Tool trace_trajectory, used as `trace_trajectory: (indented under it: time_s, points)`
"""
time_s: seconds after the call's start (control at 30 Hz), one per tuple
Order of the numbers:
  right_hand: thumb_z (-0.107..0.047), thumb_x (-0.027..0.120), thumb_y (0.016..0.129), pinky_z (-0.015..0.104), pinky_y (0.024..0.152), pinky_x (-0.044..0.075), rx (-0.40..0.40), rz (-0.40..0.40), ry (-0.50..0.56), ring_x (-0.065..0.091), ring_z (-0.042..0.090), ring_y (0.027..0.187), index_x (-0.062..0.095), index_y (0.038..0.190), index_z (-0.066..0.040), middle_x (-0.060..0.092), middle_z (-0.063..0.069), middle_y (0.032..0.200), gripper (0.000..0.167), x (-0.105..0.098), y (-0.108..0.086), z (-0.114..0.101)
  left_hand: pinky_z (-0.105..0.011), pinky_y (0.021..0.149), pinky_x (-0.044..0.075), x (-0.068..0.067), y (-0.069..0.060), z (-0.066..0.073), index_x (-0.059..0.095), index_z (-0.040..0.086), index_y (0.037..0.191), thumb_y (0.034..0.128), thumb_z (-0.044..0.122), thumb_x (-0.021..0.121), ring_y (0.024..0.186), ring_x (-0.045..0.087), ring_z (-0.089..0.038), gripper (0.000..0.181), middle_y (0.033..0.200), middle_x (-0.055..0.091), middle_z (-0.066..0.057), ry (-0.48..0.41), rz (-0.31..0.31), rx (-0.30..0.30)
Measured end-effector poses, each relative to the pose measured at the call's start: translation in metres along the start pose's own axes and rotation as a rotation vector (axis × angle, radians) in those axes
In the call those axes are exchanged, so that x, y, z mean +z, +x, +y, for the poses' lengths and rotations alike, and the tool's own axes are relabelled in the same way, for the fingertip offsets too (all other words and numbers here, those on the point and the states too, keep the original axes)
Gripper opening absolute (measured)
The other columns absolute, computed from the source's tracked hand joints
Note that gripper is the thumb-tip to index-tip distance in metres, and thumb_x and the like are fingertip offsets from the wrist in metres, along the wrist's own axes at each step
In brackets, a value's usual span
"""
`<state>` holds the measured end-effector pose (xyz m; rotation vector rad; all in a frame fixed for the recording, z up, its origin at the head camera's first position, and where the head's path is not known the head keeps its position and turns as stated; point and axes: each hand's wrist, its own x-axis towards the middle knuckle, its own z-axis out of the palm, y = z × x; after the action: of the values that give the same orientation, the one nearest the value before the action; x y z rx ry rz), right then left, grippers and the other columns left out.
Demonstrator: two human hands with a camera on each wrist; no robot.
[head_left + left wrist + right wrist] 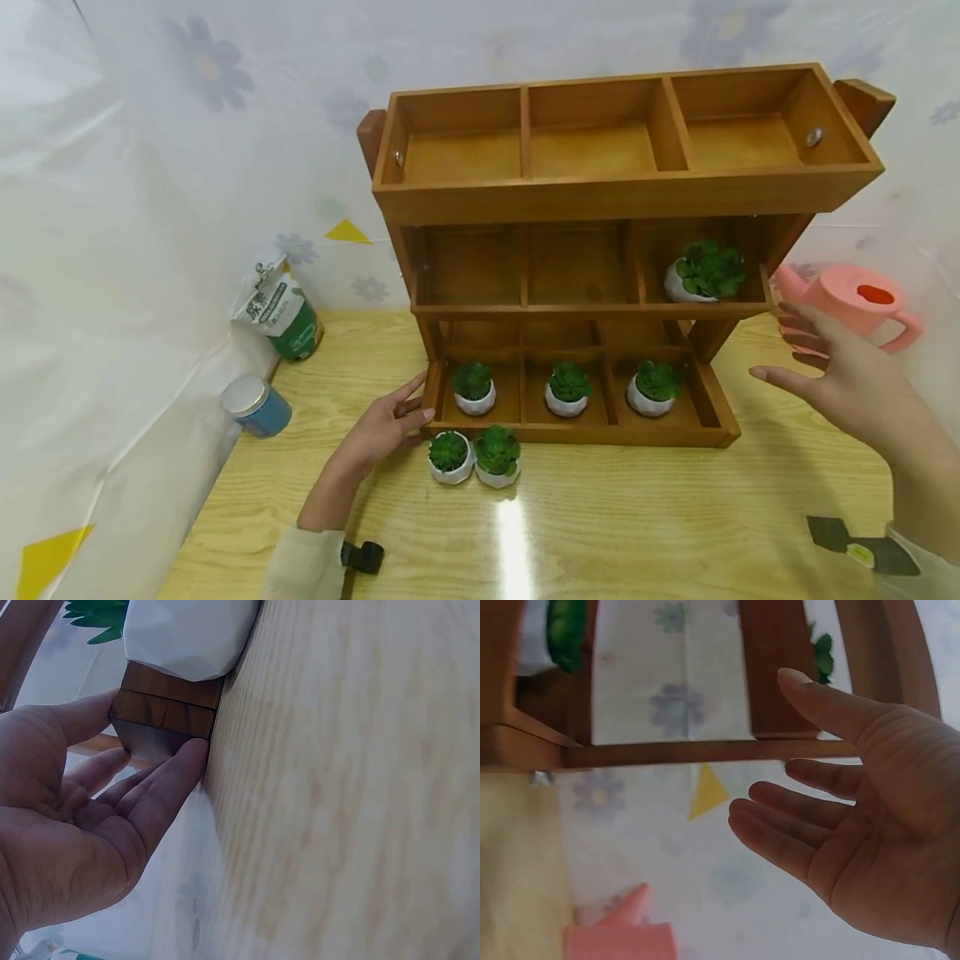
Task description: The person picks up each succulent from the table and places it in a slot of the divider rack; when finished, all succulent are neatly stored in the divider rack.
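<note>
A brown three-tier wooden plant stand [525, 204] stands on the table, its tiers divided into compartments. My left hand [381, 429] grips its bottom left corner, with thumb and fingertips against the wooden end [161, 712] in the left wrist view. My right hand [862, 379] is held beside the stand's right side, apart from it, thumb and fingers spread with nothing between them. White-potted succulents sit in the bottom tier's left [475, 403], middle [566, 407] and right [651, 403] compartments. Another succulent [690, 283] sits in the middle tier's right compartment.
Two small potted succulents [451, 468] [498, 477] stand before the stand's lower left. A pink watering can [847, 296] is behind my right hand. A green-and-white bag [288, 321] and a blue jar [262, 412] stand at left. Flowered sheeting [315, 150] hangs behind.
</note>
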<state>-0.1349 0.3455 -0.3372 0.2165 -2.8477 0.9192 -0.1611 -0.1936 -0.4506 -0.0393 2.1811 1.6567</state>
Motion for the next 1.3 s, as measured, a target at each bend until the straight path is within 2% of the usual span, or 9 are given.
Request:
trace_trajectory:
  time_s: [0.07, 0.13, 0.23, 0.33, 0.47, 0.6, 0.8, 0.93, 1.3]
  points:
    - [-0.027, 0.080, 0.089, -0.007, 0.073, 0.033, -0.005, -0.043, -0.019, 0.050, 0.063, 0.120, 0.029, 0.159, -0.004, 0.046, 0.037, 0.146, 0.089, 0.010, -0.002, 0.004, -0.046, 0.095, 0.058, 0.000, 0.000, 0.000, 0.034, 0.040, 0.157, 0.1014, 0.022, 0.064, 0.142, 0.048, -0.037, 0.066, 0.158, 0.043, -0.019, 0.009, 0.000, 0.002]
    - [-0.029, 0.080, 0.090, 0.003, 0.074, 0.047, -0.008, -0.081, -0.042, 0.053, 0.061, 0.120, 0.034, 0.156, 0.000, 0.049, 0.034, 0.145, 0.085, 0.019, -0.005, 0.005, -0.046, 0.095, 0.059, 0.000, 0.000, 0.000, 0.034, 0.041, 0.157, 0.1014, 0.023, 0.064, 0.143, 0.047, -0.037, 0.065, 0.158, 0.042, -0.019, 0.016, -0.002, 0.005]
    - [-0.031, 0.078, 0.091, 0.035, 0.081, 0.061, -0.028, -0.118, -0.049, 0.058, 0.057, 0.119, 0.040, 0.152, 0.000, 0.053, 0.031, 0.143, 0.078, 0.035, -0.009, 0.000, -0.046, 0.096, 0.058, 0.001, 0.000, 0.001, 0.034, 0.040, 0.157, 0.1014, 0.023, 0.064, 0.143, 0.046, -0.038, 0.066, 0.159, 0.042, -0.020, 0.016, -0.003, 0.007]
    - [-0.036, 0.076, 0.092, 0.060, 0.086, 0.055, -0.049, -0.143, -0.047, 0.062, 0.050, 0.118, 0.044, 0.150, -0.006, 0.058, 0.026, 0.140, 0.073, 0.049, -0.012, -0.009, -0.047, 0.096, 0.058, 0.001, 0.000, 0.002, 0.034, 0.040, 0.157, 0.1015, 0.022, 0.064, 0.143, 0.046, -0.038, 0.066, 0.159, 0.041, -0.019, 0.007, -0.005, 0.005]
    - [-0.034, 0.076, 0.092, 0.037, 0.084, 0.061, -0.114, -0.151, 0.012, 0.070, 0.019, 0.112, 0.051, 0.147, -0.013, 0.066, 0.016, 0.134, 0.065, 0.066, -0.017, -0.023, -0.047, 0.096, 0.058, 0.001, 0.001, 0.002, 0.033, 0.041, 0.157, 0.1018, 0.021, 0.063, 0.144, 0.045, -0.038, 0.066, 0.159, 0.041, -0.019, 0.002, -0.008, 0.004]
    - [-0.030, 0.077, 0.091, 0.016, 0.083, 0.056, -0.180, -0.167, 0.097, 0.062, -0.007, 0.109, 0.056, 0.144, -0.016, 0.069, 0.008, 0.130, 0.058, 0.080, -0.020, -0.038, -0.047, 0.097, 0.058, 0.000, 0.000, 0.002, 0.033, 0.040, 0.157, 0.1016, 0.021, 0.063, 0.144, 0.045, -0.038, 0.066, 0.159, 0.042, -0.019, 0.009, -0.002, 0.003]
    - [-0.029, 0.078, 0.090, 0.029, 0.085, 0.061, -0.245, -0.215, 0.160, 0.069, 0.007, 0.108, 0.061, 0.138, -0.021, 0.072, 0.004, 0.124, 0.051, 0.098, -0.020, -0.058, -0.047, 0.097, 0.058, 0.000, -0.001, 0.001, 0.033, 0.040, 0.158, 0.1017, 0.020, 0.063, 0.144, 0.045, -0.038, 0.066, 0.159, 0.042, -0.019, 0.003, 0.000, 0.004]
    - [-0.030, 0.076, 0.092, 0.035, 0.088, 0.060, -0.281, -0.303, 0.188, 0.071, 0.018, 0.110, 0.062, 0.137, -0.022, 0.071, 0.002, 0.127, 0.047, 0.114, -0.019, -0.071, -0.048, 0.097, 0.057, -0.001, -0.001, 0.000, 0.033, 0.040, 0.158, 0.1016, 0.021, 0.063, 0.143, 0.046, -0.038, 0.067, 0.159, 0.042, -0.019, -0.003, -0.004, 0.006]
    - [-0.043, 0.072, 0.093, 0.039, 0.094, 0.059, -0.347, -0.513, 0.279, 0.070, 0.027, 0.114, 0.057, 0.144, -0.009, 0.068, 0.011, 0.133, 0.063, 0.166, -0.018, -0.090, -0.048, 0.097, 0.057, -0.001, -0.001, -0.001, 0.033, 0.040, 0.158, 0.1016, 0.021, 0.063, 0.143, 0.047, -0.038, 0.067, 0.159, 0.042, -0.018, -0.001, -0.007, 0.007]
